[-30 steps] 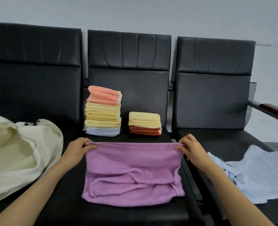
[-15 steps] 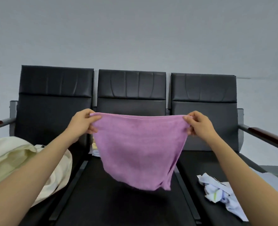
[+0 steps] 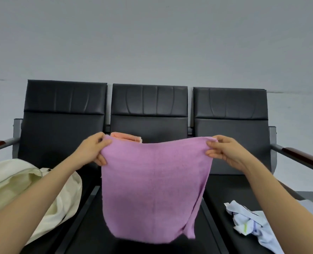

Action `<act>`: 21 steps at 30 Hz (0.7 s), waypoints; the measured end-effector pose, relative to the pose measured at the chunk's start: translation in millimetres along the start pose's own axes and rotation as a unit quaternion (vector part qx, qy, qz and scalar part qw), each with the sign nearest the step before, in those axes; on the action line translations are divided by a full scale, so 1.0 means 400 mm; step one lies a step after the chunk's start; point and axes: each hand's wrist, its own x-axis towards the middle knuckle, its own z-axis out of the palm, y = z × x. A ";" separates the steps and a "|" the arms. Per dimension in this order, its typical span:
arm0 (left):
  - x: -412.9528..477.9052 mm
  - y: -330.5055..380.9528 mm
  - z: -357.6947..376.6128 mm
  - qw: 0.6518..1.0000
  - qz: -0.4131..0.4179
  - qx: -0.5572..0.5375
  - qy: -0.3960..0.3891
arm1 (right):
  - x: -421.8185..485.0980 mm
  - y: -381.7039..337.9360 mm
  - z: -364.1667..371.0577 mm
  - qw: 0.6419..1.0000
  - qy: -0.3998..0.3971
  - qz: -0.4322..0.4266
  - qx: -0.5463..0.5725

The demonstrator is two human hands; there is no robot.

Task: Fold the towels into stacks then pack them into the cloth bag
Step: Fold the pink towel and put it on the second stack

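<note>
— Purple terry towel point(image 3: 154, 187): where was it?
— It hung in the air above the middle black leather seat point(image 3: 89, 233), spread flat. The left hand point(image 3: 92, 150) pinched one top corner, the right hand point(image 3: 223, 153) the other, fingers closed on the cloth.
— And around it?
— A cream cloth bag point(image 3: 23, 191) lay on the left seat, a crumpled pale-blue cloth point(image 3: 251, 222) on the right, and a folded peach towel point(image 3: 126, 137) peeked out behind.

Purple towel point(image 3: 153, 191): unfolded, hanging vertically above the middle seat, pinched at both top corners. Cream cloth bag point(image 3: 20, 187): slumped on the left seat, mouth open. Peach folded towel point(image 3: 127, 136): partly visible behind the purple towel's top edge. Pale blue towel point(image 3: 253, 224): crumpled on the right seat.
</note>
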 end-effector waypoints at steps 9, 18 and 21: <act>0.046 -0.030 0.079 0.987 0.027 -0.090 0.131 | 0.075 0.078 0.073 0.991 0.099 -0.075 -0.055; 0.015 -0.023 0.070 0.981 0.085 -0.066 0.162 | 0.084 0.083 0.090 0.973 0.166 -0.130 -0.090; 0.019 -0.015 0.065 0.975 0.090 -0.088 0.183 | 0.075 0.057 0.100 0.973 0.175 -0.138 -0.054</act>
